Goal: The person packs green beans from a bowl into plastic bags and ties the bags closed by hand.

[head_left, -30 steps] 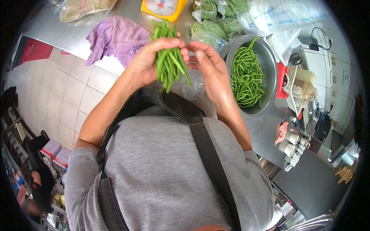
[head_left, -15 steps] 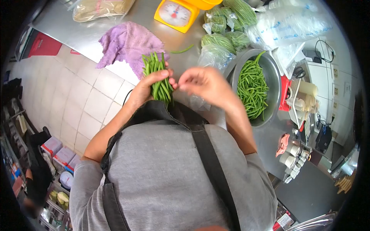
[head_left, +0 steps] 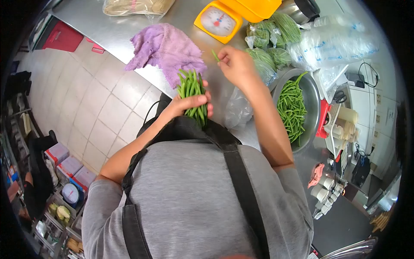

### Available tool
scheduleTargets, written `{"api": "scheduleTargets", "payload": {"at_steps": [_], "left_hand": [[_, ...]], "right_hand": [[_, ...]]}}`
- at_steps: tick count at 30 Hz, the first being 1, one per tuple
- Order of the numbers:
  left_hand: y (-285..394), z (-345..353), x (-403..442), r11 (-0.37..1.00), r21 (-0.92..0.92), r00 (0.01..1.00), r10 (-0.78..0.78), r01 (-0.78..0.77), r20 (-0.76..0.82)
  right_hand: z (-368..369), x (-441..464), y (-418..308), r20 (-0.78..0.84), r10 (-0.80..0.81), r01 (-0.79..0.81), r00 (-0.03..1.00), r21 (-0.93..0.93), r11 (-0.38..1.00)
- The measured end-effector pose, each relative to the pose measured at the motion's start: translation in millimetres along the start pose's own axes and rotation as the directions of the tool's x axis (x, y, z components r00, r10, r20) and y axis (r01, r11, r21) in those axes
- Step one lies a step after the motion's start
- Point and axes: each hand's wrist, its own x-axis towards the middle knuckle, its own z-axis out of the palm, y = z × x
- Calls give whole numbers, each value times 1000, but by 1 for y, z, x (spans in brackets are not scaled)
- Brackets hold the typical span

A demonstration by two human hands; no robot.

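Note:
A bunch of green beans (head_left: 189,87) stands upright in my left hand (head_left: 188,103), whose fingers are wrapped round it close to my apron. My right hand (head_left: 238,67) is out over the steel table, pinching a single green bean (head_left: 215,55) that sticks out past the fingertips. Between my hands and the table's left edge lies a crumpled purple cloth (head_left: 166,49), just beyond the bunch. To the right of my right forearm, a metal bowl (head_left: 314,125) holds a heap of loose green beans (head_left: 291,110).
A yellow kitchen scale (head_left: 218,21) stands at the back. Bagged green beans (head_left: 282,30) and clear plastic bags (head_left: 332,43) lie at the back right. A white basket (head_left: 334,129) is right of the bowl. Another person (head_left: 36,185) in dark clothes is at the far left.
My right hand has moved away from the bunch, up and to the right, and a single bean now shows in its fingers. The left hand still holds the bunch. The view has shifted slightly.

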Motion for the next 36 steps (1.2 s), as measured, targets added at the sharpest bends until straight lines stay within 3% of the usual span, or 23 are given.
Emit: {"api": "scheduleTargets", "payload": {"at_steps": [2, 4, 7, 11, 12, 16, 18, 20, 23, 27, 30, 36], "left_hand": [[1, 3, 6, 998, -18, 991, 62, -65, -116], [4, 6, 16, 993, -5, 974, 112, -115, -197], [2, 13, 27, 992, 48, 976, 124, -117, -181], [7, 25, 28, 979, 188, 996, 83, -73, -44], [9, 24, 28, 978, 200, 998, 61, -56, -21], [21, 24, 21, 958, 281, 980, -102, 50, 173], [20, 25, 18, 957, 272, 927, -191, 102, 323], [17, 30, 14, 930, 338, 893, -267, 141, 363], [10, 34, 10, 909, 381, 867, -322, 170, 380], [11, 39, 6, 889, 419, 882, -337, 183, 330], [15, 47, 4, 853, 482, 885, -368, 200, 284], [9, 52, 1, 799, 544, 869, -437, 257, 230]], "right_hand": [[-8, -24, -11, -31, -9, 21, 999, 397, 918], [-11, -46, -20, 27, -13, -10, 1000, 704, 710], [8, -68, -30, 41, 47, -62, 998, 768, 638], [7, -83, -34, 72, 102, -118, 992, 807, 579], [3, -85, -30, 87, 40, -94, 995, 792, 603], [-21, -81, -18, -92, 190, -35, 977, 818, 574], [-31, -75, -16, 105, 132, -158, 986, 851, 500], [-31, -70, -11, 306, 33, -292, 951, 862, 414], [-40, -64, -20, 416, -41, -351, 909, 814, 463], [-48, -57, -18, 444, -50, -336, 895, 743, 579], [-55, -53, -28, 438, 20, -335, 899, 656, 676], [-73, -33, -30, 617, -77, -280, 783, 461, 842]]}}
